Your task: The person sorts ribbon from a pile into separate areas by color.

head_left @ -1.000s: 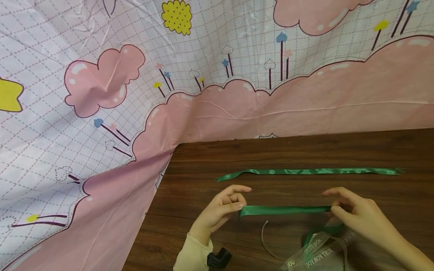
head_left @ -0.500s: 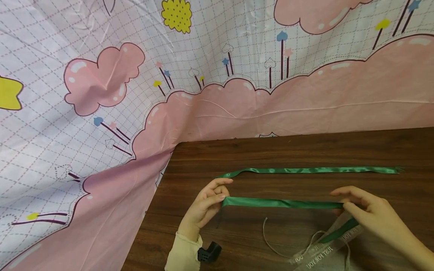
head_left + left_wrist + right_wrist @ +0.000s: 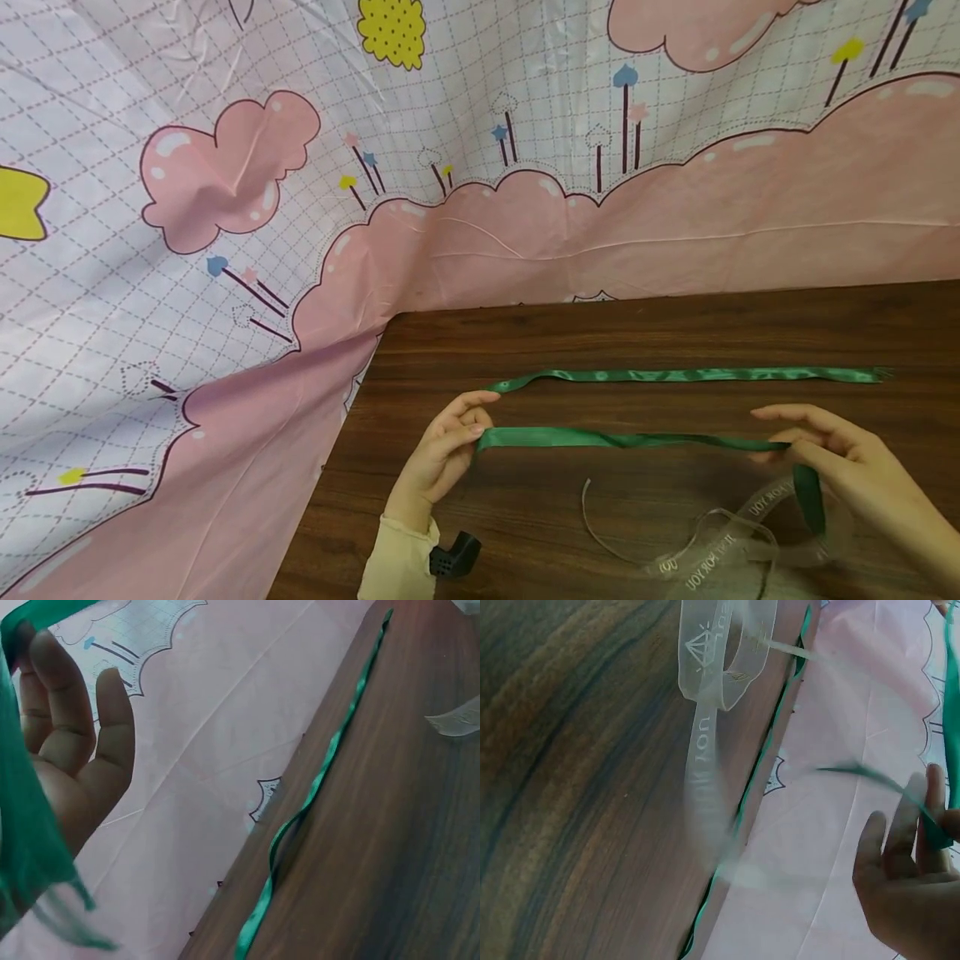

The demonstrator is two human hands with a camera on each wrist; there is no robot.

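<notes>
A green satin ribbon [image 3: 555,437] stretches almost level between both hands above the table. My left hand [image 3: 438,458] pinches one end between thumb and fingers; in the left wrist view a frayed tail of this ribbon [image 3: 30,817] hangs down past the palm. My right hand [image 3: 855,462] pinches it farther along, and a loose length drops below those fingers. Behind the hands a second green ribbon [image 3: 675,376] lies along the tabletop, frayed at its right end. Below the right hand is a translucent ribbon [image 3: 712,562] with white "JUST FOR YOU" lettering, blurred near its loop.
A thin beige cord [image 3: 592,525] curves over the dark wooden table [image 3: 600,333] beside the translucent ribbon. A pink and white patterned cloth [image 3: 480,242] hangs along the table's back and left edges. A black device [image 3: 456,556] sits at the left wrist.
The hands have drawn apart, the left one leftward and slightly up, the right one rightward, so a longer stretch of green ribbon shows between them. The translucent ribbon has shifted below the right hand.
</notes>
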